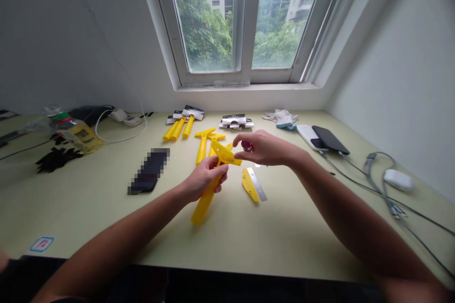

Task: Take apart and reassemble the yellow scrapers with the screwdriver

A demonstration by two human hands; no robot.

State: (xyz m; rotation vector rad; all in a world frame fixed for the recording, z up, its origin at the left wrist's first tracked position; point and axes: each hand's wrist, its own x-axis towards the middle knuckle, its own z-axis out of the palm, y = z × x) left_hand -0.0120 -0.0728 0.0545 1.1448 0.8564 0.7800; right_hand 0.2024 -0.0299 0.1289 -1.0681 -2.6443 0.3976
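Observation:
My left hand (pixel 208 177) is wrapped around the handle of a yellow scraper (pixel 203 206), which is tilted with its wide head up. Close to the right side of that head, my right hand (pixel 261 147) is curled, thumb and index finger near the plastic. A small magenta object (pixel 246 145) shows inside its fingers; its kind cannot be made out. On the table just right of the scraper lies a metal blade (pixel 258 184) beside a yellow plastic clamp piece (pixel 250 185). Behind my left hand rest more yellow scraper handles (pixel 201 149), partly hidden.
Packaged yellow handles (pixel 180 128), a stack of cards (pixel 236 121) and gloves (pixel 280 117) line the back. A dark phone (pixel 149 171) and a bottle (pixel 78 132) lie left. Power banks (pixel 330 139), cables (pixel 377 189) and a white case (pixel 398 179) occupy the right.

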